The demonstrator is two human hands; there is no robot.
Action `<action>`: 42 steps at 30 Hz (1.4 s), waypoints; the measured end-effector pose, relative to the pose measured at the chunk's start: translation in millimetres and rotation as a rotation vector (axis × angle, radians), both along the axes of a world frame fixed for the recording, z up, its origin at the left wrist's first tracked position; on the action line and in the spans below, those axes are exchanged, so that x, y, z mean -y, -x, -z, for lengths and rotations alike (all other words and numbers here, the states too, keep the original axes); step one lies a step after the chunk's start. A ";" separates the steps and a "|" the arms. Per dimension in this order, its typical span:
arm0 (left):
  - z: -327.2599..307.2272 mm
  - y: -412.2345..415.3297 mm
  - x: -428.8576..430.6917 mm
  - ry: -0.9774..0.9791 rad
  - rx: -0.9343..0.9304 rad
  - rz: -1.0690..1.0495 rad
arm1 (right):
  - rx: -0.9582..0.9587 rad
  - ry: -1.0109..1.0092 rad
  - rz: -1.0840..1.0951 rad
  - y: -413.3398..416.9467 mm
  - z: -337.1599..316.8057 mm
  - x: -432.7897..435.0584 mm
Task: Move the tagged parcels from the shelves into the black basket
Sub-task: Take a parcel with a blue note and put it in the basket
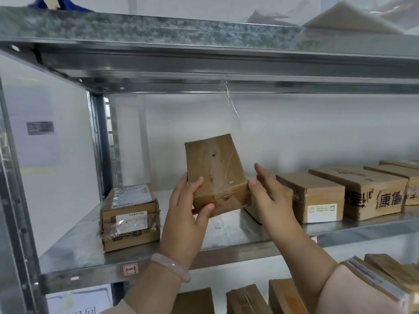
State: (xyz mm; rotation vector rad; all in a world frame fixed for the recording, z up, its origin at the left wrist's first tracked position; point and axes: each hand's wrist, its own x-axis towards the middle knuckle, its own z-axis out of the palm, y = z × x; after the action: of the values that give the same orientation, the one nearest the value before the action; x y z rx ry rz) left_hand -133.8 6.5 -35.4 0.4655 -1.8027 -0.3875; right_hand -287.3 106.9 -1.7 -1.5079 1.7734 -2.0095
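Note:
A brown taped cardboard parcel (pixel 215 171) is lifted and tilted above the middle metal shelf (pixel 238 234). My left hand (pixel 188 214) grips its lower left corner, thumb across the front face. My right hand (pixel 269 196) touches its right edge with straight fingers. No tag shows on the faces of this parcel that I can see. The black basket is not in view.
A labelled, taped parcel (pixel 130 217) sits at the shelf's left. A row of cardboard boxes (pixel 322 198) lines the right side, one with printed characters (pixel 371 191). More parcels (pixel 247 300) lie on the shelf below. The upper shelf's beam (pixel 204 64) hangs close above.

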 end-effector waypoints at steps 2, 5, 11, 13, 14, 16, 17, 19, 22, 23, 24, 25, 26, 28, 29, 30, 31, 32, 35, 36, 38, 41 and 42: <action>-2.6 -0.8 -4.6 -0.036 -0.054 0.048 | 0.124 -0.025 -0.184 -4.3 -2.1 -1.2; -3.4 -0.7 -12.0 -0.129 -0.072 0.144 | 0.203 -0.019 -0.292 -2.7 1.6 1.4; -22.8 1.3 -29.6 -0.487 -0.050 0.243 | -0.037 0.081 -0.230 -11.4 13.4 -6.2; -25.8 6.3 -31.0 -0.558 -0.097 0.292 | -0.168 0.105 -0.217 -16.0 17.7 -7.9; -26.2 7.5 -31.7 -0.590 -0.126 0.315 | -0.186 0.128 -0.227 -17.2 19.4 -9.0; -23.8 8.3 -33.0 -0.668 -0.194 0.364 | -0.101 0.166 -0.293 -19.0 18.1 -16.1; -22.3 7.9 -34.9 -0.713 -0.237 0.400 | -0.036 0.181 -0.320 -17.8 17.7 -19.4; -20.8 5.8 -41.8 -0.832 -0.357 0.515 | 0.040 0.174 -0.302 -11.6 16.0 -23.7; -16.4 3.2 -48.1 -1.054 -0.506 0.720 | 0.075 0.061 -0.338 -6.5 12.8 -26.5; -14.3 2.8 -49.8 -1.096 -0.530 0.755 | 0.087 0.030 -0.374 -6.7 14.0 -26.4; -13.4 1.3 -52.9 -1.119 -0.552 0.768 | 0.104 0.011 -0.403 -8.7 15.5 -26.9; -11.7 -0.4 -55.0 -1.113 -0.562 0.743 | 0.119 0.005 -0.423 -10.3 18.3 -26.2; -10.5 -3.2 -57.9 -1.085 -0.565 0.699 | 0.120 0.010 -0.434 -13.5 21.0 -26.2; -5.7 -11.9 -61.2 -0.962 -0.516 0.523 | 0.088 0.028 -0.408 -17.7 28.7 -24.6; -2.5 -17.6 -60.9 -0.866 -0.454 0.422 | 0.054 0.031 -0.384 -19.3 32.6 -23.5; -0.5 -23.1 -61.7 -0.765 -0.391 0.316 | 0.022 0.032 -0.360 -22.4 35.1 -23.8; 0.9 -29.3 -63.1 -0.672 -0.338 0.219 | -0.008 0.037 -0.333 -25.3 37.9 -23.8; 1.4 -35.4 -65.7 -0.596 -0.304 0.145 | -0.039 0.048 -0.307 -29.2 40.7 -24.8; 3.7 -52.5 -75.4 -0.490 -0.258 0.092 | -0.127 0.091 -0.245 -45.3 50.5 -29.2; 4.8 -58.3 -79.6 -0.501 -0.248 0.117 | -0.134 0.112 -0.239 -51.3 53.6 -31.3; 9.4 -69.9 -86.2 -0.533 -0.211 0.184 | -0.137 0.143 -0.240 -65.1 58.2 -37.7; 17.3 -87.5 -95.5 -0.518 -0.117 0.163 | -0.221 0.153 -0.191 -86.2 65.3 -46.0; 19.1 -94.8 -99.5 -0.516 -0.114 0.157 | -0.248 0.144 -0.180 -93.7 67.4 -48.6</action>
State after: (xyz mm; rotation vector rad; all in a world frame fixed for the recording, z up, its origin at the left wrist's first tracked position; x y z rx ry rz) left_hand -39.0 106.0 -54.4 0.6433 -1.6244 -0.9805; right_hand -193.6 155.5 -69.1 -1.9598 1.5270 -1.9719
